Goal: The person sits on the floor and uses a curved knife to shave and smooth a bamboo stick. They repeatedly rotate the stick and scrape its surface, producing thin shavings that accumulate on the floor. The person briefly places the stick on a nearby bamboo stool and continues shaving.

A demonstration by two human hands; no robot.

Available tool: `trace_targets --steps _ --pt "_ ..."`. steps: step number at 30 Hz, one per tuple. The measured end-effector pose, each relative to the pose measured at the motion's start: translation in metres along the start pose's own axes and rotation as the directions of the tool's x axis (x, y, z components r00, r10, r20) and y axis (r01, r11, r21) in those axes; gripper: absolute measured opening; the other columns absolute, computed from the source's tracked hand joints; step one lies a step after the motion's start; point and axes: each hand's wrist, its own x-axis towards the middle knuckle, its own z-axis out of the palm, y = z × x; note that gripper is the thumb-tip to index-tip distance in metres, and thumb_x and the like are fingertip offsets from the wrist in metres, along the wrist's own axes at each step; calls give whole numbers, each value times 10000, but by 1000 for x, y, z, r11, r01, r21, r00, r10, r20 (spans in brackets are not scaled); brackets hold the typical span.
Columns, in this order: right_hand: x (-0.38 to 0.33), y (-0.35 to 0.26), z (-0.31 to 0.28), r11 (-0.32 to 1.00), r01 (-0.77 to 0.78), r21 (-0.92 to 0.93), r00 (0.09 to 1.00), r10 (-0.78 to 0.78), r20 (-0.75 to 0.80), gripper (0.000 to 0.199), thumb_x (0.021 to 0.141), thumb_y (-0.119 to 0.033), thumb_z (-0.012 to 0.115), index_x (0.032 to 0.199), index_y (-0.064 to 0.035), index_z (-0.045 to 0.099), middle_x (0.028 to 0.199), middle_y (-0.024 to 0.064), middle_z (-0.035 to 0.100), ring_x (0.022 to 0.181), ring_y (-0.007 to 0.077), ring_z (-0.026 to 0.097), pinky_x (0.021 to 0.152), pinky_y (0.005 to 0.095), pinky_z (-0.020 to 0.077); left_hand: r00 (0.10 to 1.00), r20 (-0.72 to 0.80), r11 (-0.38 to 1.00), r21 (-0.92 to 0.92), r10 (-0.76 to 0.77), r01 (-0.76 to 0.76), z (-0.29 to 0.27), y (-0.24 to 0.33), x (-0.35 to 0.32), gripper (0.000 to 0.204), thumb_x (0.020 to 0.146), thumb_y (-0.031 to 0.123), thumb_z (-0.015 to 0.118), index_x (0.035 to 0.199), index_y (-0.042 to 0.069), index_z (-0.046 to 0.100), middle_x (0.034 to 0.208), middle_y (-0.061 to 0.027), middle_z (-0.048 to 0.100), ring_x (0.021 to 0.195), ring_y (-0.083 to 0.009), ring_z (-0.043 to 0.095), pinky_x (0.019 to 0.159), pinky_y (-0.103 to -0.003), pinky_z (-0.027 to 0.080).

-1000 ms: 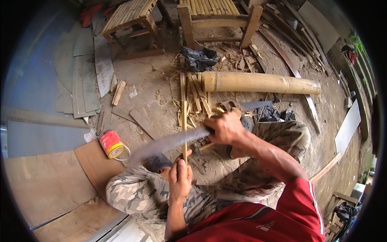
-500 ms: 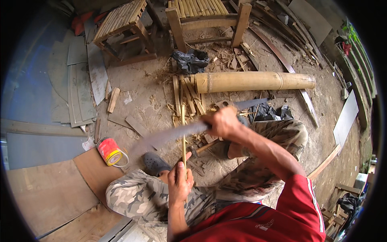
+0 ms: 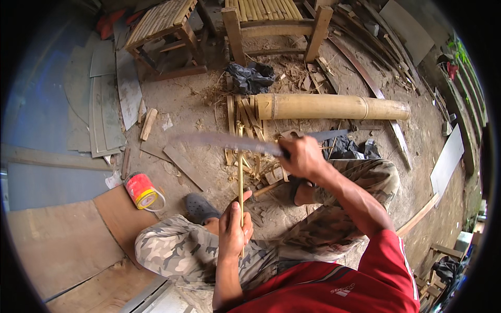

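My left hand (image 3: 235, 229) grips a thin bamboo strip (image 3: 240, 180) low down, its thumb laid along it. The strip points away from me, its lower end against my trousers. My right hand (image 3: 302, 156) is wrapped round the dark handle of a long machete (image 3: 224, 141). The motion-smeared blade reaches left and crosses the strip near its far end, where a small pale curl (image 3: 240, 125) shows. Beyond my hands a thick bamboo pole (image 3: 334, 106) lies crosswise on the ground, with split bamboo pieces (image 3: 231, 117) at its left end.
A hammer (image 3: 266, 189) lies between my feet. Black plastic (image 3: 347, 147) and a dark flat blade (image 3: 327, 134) lie past my right hand. A red and yellow can (image 3: 140, 189) stands left. Bamboo-topped furniture (image 3: 274, 28) stands at the back, with wood scraps (image 3: 182, 167) about the ground.
The machete has swung away from me toward the strip's far end, its tip rising in the picture. My right hand has shifted slightly right. My left hand keeps its hold on the strip.
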Motion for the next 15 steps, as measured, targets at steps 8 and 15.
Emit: trace_targets --steps 8,15 --pt "-8 -17 7 990 133 -47 981 -124 150 122 786 -215 645 846 -112 672 613 65 644 506 248 621 476 413 489 984 -141 951 301 111 -64 2 -5 -4 425 1076 337 386 1327 42 560 547 30 397 401 -48 337 377 -219 297" --pt "-12 -20 10 951 305 -48 944 -295 150 115 880 -247 600 885 -164 680 567 20 583 421 151 455 401 367 416 962 -227 884 467 150 -27 11 -2 -10 344 1058 246 449 1224 -28 574 625 -1 453 518 -73 421 476 -258 351"
